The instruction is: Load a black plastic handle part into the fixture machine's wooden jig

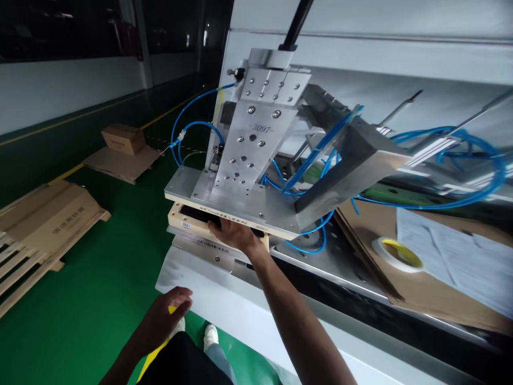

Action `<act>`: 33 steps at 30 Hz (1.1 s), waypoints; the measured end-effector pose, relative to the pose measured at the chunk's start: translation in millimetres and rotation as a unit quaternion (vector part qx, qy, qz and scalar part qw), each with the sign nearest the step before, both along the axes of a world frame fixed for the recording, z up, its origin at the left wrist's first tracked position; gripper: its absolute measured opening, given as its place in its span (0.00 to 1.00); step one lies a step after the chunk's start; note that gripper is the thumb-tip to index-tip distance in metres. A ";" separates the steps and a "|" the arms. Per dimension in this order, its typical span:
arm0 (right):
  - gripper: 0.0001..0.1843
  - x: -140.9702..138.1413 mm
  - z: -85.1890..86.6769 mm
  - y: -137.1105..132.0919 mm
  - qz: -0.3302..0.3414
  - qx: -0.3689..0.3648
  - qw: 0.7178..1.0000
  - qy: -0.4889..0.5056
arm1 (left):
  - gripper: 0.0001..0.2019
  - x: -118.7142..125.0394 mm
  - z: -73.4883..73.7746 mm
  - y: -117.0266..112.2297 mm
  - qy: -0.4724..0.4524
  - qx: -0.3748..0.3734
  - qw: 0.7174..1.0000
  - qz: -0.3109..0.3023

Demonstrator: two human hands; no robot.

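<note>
My right hand (234, 235) reaches into the narrow gap of a metal press fixture marked 3097 (256, 144). It lies over a dark flat piece (200, 215) set in the cream lower block (175, 218). The thumb is stretched out to the left along the block's front; the other fingertips are hidden under the upper plate (236, 200). Nothing held shows in that hand. My left hand (170, 307) hangs in the air below and left of the fixture, its fingers loosely bent and apart from the thumb, with nothing in it.
Blue air hoses (452, 200) loop around the fixture and a slanted metal arm (348, 176). At right, a tape roll (396, 255) and printed papers (452, 256) lie on cardboard (435, 297). Cardboard boxes (122, 139) and a wooden pallet (24, 272) stand on the green floor.
</note>
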State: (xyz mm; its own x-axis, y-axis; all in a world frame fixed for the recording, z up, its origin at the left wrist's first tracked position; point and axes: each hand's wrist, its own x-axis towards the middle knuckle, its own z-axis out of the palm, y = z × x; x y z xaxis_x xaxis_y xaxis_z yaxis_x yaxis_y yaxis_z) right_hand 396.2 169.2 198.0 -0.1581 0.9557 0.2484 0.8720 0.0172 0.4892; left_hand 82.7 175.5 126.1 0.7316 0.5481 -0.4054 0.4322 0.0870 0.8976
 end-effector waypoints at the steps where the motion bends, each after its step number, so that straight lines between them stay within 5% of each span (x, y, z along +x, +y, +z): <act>1: 0.30 -1.6 -0.1 1.4 -0.006 -0.007 1.000 -0.002 | 0.29 0.5 -0.2 -0.5 0.000 0.001 1.000 0.000; 8: 0.24 -8.9 -9.4 10.7 -0.068 -0.018 0.990 0.125 | 0.28 -1.4 -8.7 4.3 -0.001 -0.013 0.999 -0.029; 13: 0.29 -31.4 -8.8 -9.6 -0.120 0.094 0.961 0.229 | 0.27 -1.0 -8.3 13.7 -0.025 0.017 1.000 -0.001; 16: 0.30 -38.6 -11.2 -37.2 -0.153 0.162 0.956 0.190 | 0.26 7.5 0.3 31.0 -0.069 0.124 0.989 0.052; 18: 0.31 -35.2 -15.5 -56.3 -0.175 0.196 0.950 0.168 | 0.24 20.8 9.4 49.3 -0.108 0.249 0.959 0.081; 20: 0.32 -27.9 -21.1 -71.6 -0.182 0.223 0.944 0.159 | 0.22 39.6 19.5 71.3 -0.145 0.399 0.900 0.093; 25: 0.32 -19.7 -33.9 -87.2 -0.162 0.239 0.945 0.154 | 0.27 86.4 30.2 116.7 -0.108 0.646 0.755 0.025; 28: 0.33 -25.0 -38.5 -86.3 -0.179 0.235 0.940 0.170 | 0.27 97.7 25.7 126.8 -0.071 0.689 0.721 0.014; 33: 0.36 -31.7 -41.8 -82.7 -0.207 0.232 0.934 0.177 | 0.25 94.7 24.9 130.5 -0.077 0.693 0.717 0.011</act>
